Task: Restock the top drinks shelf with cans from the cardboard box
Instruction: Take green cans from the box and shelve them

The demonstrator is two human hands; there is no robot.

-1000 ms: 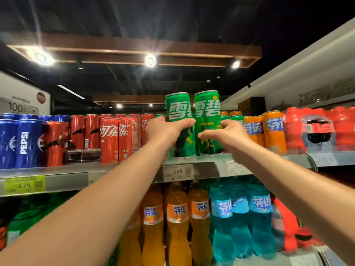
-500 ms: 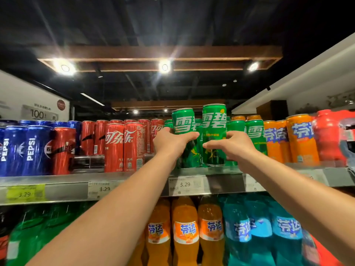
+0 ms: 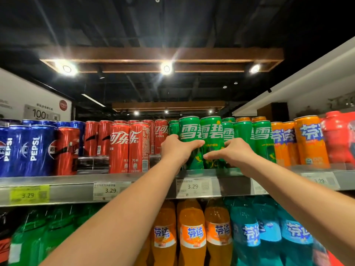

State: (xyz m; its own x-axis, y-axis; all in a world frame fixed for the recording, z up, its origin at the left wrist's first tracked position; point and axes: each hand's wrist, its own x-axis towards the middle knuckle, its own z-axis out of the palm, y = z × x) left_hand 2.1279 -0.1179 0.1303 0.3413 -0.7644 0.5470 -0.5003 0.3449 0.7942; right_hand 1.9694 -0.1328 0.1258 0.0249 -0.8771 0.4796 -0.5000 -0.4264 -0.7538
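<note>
Two tall green cans stand side by side at the front of the top shelf (image 3: 232, 174). My left hand (image 3: 177, 148) grips the left green can (image 3: 189, 131) around its middle, thumb across the front. My right hand (image 3: 234, 151) grips the right green can (image 3: 211, 131) low down, thumb pointing left across it. Both cans are upright, bases at the shelf's front edge. More green cans (image 3: 262, 137) stand just right of them. The cardboard box is out of sight.
Red cola cans (image 3: 128, 146) and blue Pepsi cans (image 3: 36, 148) fill the shelf to the left, orange cans (image 3: 309, 141) to the right. Price tags (image 3: 193, 187) line the shelf edge. Orange, blue and green bottles (image 3: 192, 235) stand on the shelf below.
Both hands have carried the two green cans lower and deeper, from above the shelf edge down among the row. The camera has moved closer.
</note>
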